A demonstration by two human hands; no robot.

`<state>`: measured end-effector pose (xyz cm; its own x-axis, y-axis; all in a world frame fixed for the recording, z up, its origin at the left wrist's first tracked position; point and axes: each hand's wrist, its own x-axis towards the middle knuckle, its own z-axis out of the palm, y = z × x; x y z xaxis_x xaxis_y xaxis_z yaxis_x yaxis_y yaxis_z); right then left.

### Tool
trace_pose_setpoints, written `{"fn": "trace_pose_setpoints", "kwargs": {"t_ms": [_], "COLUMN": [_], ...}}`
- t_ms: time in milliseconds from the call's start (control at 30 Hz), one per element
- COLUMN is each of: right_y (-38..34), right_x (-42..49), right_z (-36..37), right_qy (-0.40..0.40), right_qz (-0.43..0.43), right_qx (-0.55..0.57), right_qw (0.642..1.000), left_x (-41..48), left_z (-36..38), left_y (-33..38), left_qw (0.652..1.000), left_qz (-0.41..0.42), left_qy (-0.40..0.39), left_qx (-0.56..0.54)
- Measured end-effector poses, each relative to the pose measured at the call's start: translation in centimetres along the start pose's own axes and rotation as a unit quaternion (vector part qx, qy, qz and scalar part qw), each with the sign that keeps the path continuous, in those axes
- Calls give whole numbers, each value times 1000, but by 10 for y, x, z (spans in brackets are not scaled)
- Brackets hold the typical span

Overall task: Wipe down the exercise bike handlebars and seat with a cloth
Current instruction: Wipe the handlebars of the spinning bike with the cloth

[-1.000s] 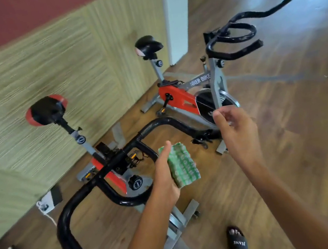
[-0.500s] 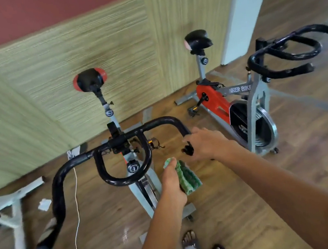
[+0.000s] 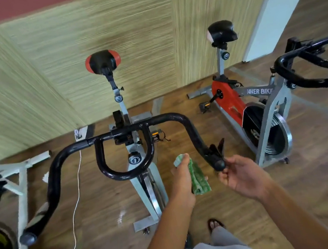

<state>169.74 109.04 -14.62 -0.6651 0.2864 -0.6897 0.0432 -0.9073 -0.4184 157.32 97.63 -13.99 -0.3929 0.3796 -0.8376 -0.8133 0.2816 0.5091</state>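
The right hand has dropped from the bend of the handlebars to the very tip of the right-hand grip, where its fingertips now touch the round end cap and the torn black tape hanging there. The fingers look loosely curled; whether they actually pinch the tape I cannot tell. The left hand has hardly shifted: it grips the folded green cloth just beside that same grip, not yet touching the bar. The two hands sit close together, one either side of the bar's end.

To my eye that means wiping has not begun; the person seems to be steadying or checking the ragged end first, and the cloth is poised to go onto the grip next. The loose tape may snag the cloth.

Compared with a second ago, the view has swung left and squared up on this bike, so both grips and its red-edged seat by the wall are in plain sight. The second bike now stands off to the right.
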Motion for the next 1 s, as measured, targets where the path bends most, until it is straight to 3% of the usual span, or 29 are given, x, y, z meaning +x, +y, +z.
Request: {"fn": "trace_pose_setpoints", "kwargs": {"t_ms": [67,167,300,400,567,733,1000], "right_y": [6,-12,-56,-82,-89,-73,-57], "right_x": [8,10,19,33,54,51,38], "right_z": [-7,-15,-23,-8,30,47,32], "right_qy": [-26,-53,24,76,51,-32,6], "right_qz": [31,58,20,-38,-81,-74,-54], "right_qx": [33,-63,-283,-384,-442,-515,-479], "right_qw": [999,995,959,920,892,854,876], "left_x": [2,-4,-10,9,-6,11,39], "left_z": [10,30,59,67,67,67,65], "left_y": [1,5,21,29,3,13,28], "left_qw": [1000,999,995,992,994,995,982], "left_qz": [0,0,32,25,-4,3,70], "left_qy": [-2,7,46,81,88,63,74], "left_qx": [23,38,84,92,65,83,157]}}
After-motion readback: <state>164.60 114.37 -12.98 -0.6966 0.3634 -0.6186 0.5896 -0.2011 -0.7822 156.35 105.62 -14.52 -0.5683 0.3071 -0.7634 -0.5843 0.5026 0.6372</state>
